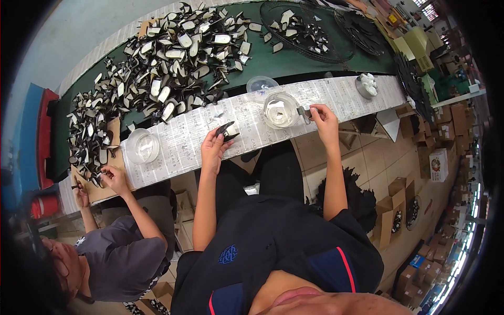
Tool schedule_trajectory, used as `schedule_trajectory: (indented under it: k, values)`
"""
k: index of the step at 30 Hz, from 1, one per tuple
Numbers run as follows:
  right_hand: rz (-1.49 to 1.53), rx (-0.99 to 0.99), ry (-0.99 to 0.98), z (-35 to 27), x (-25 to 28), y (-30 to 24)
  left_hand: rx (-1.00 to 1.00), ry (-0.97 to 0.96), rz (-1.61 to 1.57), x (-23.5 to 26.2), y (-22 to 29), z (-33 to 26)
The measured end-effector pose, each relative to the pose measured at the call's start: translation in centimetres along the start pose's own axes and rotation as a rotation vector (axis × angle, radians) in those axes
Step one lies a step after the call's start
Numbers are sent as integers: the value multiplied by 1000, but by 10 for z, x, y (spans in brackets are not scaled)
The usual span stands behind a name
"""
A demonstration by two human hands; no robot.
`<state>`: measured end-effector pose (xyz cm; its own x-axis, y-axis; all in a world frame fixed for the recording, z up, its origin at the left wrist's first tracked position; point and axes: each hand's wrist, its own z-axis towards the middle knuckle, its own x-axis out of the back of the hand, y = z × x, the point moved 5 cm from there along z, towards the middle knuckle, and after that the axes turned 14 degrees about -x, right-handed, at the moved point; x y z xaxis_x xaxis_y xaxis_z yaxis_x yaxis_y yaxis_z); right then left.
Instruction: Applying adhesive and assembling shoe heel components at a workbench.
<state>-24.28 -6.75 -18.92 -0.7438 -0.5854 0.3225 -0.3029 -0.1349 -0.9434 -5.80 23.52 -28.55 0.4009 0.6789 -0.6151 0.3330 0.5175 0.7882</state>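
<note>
My left hand [213, 149] is closed on a small black shoe part [228, 130] with a pale inner face, held over the near edge of the table. Beside a clear round bowl [281, 110] with whitish contents, my right hand [324, 119] pinches a small dark item at the bowl's right rim; its kind is too small to make out. A large heap of similar black-and-white shoe parts [173, 68] lies on the green surface [265, 60] beyond my left hand.
A co-worker's hands [113, 178] handle parts over cardboard at the left. Another clear bowl [143, 146] stands between us. A clear lid or dish [261, 83], a metal can with white contents [366, 86] and round wire racks [359, 32] lie farther right. Cartons [391, 210] stand on the floor.
</note>
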Motion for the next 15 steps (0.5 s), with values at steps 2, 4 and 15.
schedule_trajectory:
  k: [2, 4, 15]
  values:
    - [34, -17, 1, 0, 1, 4, 2, 5, 10, 2, -1, -1]
    - [40, -19, 6, -2, 3, 4, 5, 9, 17, 3, -1, -1]
    - [-251, 342, 103, -28, 0, -26, -5, 21, 20, 0, 1, -2]
